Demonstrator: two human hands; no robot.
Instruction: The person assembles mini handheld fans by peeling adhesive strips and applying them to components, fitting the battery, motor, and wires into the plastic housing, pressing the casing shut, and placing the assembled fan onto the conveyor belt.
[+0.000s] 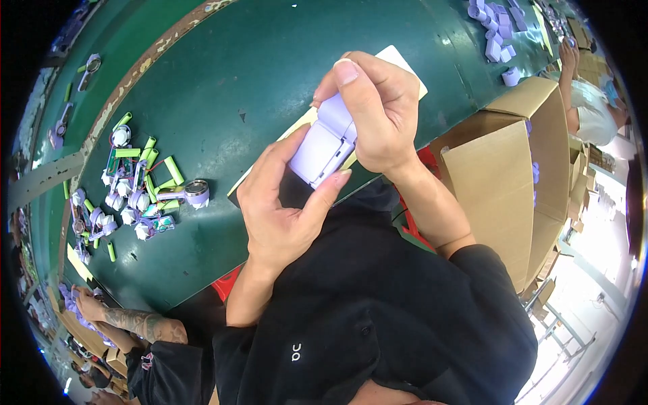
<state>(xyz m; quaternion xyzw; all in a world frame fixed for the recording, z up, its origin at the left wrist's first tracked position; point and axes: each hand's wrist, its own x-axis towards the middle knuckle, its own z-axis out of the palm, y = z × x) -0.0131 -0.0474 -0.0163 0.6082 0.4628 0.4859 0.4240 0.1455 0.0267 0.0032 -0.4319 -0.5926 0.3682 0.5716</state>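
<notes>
A lilac plastic device housing [316, 156], with a boxy lower part and a rounded upper part, is held in front of my chest above the bench. My left hand [280, 202] grips its lower part, thumb on the near edge and fingers along the far side. Around the rounded upper part curls my right hand [385, 115], thumb raised and fingertips partly hidden behind the housing. A slot and a small opening show on its side edge. Beneath both hands lies a pale yellow sheet or board [405, 67] on the bench.
The green bench [209, 88] holds a pile of lilac parts with green cylindrical cells [138, 182] at left. More lilac housings [496, 30] lie far right. An open cardboard box [493, 196] stands right. A co-worker's arm [135, 320] is at lower left; another person [587, 101] sits far right.
</notes>
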